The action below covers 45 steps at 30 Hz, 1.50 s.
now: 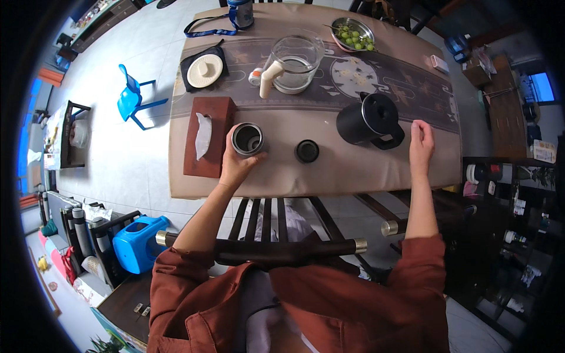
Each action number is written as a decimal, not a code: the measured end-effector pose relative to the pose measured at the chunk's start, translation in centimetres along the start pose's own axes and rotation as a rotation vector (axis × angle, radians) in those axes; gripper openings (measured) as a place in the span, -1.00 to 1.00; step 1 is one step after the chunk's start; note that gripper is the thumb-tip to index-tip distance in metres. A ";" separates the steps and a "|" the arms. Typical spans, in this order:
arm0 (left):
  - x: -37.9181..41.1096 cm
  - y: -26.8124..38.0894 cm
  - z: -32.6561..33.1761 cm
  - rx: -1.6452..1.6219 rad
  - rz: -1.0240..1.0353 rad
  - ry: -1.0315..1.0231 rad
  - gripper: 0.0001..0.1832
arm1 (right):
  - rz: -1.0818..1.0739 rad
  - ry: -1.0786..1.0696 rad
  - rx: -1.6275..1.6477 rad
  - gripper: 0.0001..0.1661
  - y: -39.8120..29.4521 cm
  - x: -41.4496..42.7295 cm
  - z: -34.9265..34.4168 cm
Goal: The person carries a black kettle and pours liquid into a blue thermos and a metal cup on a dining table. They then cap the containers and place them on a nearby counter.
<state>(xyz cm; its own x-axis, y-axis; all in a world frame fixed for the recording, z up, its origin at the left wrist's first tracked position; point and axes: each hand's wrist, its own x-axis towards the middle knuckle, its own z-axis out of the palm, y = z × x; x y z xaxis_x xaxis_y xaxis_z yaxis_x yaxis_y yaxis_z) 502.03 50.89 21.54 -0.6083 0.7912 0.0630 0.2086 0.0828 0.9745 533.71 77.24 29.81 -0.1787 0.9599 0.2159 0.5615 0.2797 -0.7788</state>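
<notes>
My left hand (239, 164) is wrapped around an uncapped metal tumbler (249, 140) near the table's front edge. Looking into its mouth, I see a dark interior with a grey round patch. To the tumbler's right, a black round lid (307, 151) lies on the tablecloth. Farther right stands a black electric kettle (370, 120), lid on, handle toward the front right. Just beyond that handle is my right hand (422, 137), fingers loosely curled and apart from the kettle; nothing shows in it. A reddish-brown tissue box (209, 137) sits left of the tumbler.
Farther back stand a glass pitcher (296, 64) with a beige handle, a cream lid (205, 70) on a dark cloth, a metal bowl of green grapes (353, 35) and a blue strapped container (241, 14). A dark wooden chair (282, 251) separates me from the table (282, 185).
</notes>
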 end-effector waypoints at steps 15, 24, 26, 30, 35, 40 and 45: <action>-4.8 8.4 -1.1 -0.330 -0.496 0.233 -0.13 | 0.450 -0.163 0.619 -0.65 2.8 1.0 4.6; -7.0 10.1 -0.4 0.283 0.047 0.122 -0.45 | 0.125 -0.549 0.261 -0.64 -13.2 7.4 4.4; -7.0 9.9 -0.8 0.381 0.112 0.096 -0.53 | 0.081 -0.583 0.143 -0.54 -14.7 8.8 5.6; -7.0 9.8 -1.6 0.456 0.152 0.055 -0.65 | 0.003 -0.593 -0.201 -0.40 -17.8 11.1 7.7; -7.1 9.7 -2.1 0.480 0.158 -0.007 -0.71 | -0.122 -0.578 -0.521 -0.34 -20.5 12.5 10.0; -7.1 9.7 -2.4 0.446 0.149 -0.005 -0.73 | -0.194 -0.590 -0.717 -0.27 -23.3 13.1 11.6; -7.2 9.6 -2.5 0.431 0.144 -0.027 -0.71 | -0.228 -0.636 -0.823 -0.27 -25.2 13.6 12.9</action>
<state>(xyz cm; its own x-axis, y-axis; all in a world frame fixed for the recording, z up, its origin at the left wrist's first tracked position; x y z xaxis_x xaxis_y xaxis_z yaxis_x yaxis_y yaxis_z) 506.48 44.43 31.01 -0.5305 0.8283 0.1801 0.5932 0.2110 0.7769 506.74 83.03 44.76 -0.6041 0.7642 -0.2260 0.7925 0.6059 -0.0693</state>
